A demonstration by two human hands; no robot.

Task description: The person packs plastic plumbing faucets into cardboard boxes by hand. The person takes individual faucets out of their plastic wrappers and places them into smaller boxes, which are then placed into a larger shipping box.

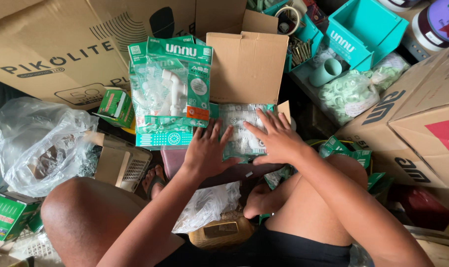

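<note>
My left hand (205, 151) and my right hand (276, 136) lie flat, fingers spread, on a clear packet with green edges (241, 126) that rests in an open brown cardboard box (246, 66). The left hand presses the packet's left side, the right hand its right side. Just left of the box stands a stack of the same green-topped packets (172, 89), each showing white plastic pipe fittings. My bare knees frame the lower part of the view.
A big brown carton (51, 49) lies at the upper left, more cartons (422, 118) at right. Teal bins (365, 29), a bag of pale green parts (348, 94), a clear plastic bag (34, 143) and small green boxes (116, 106) crowd the floor.
</note>
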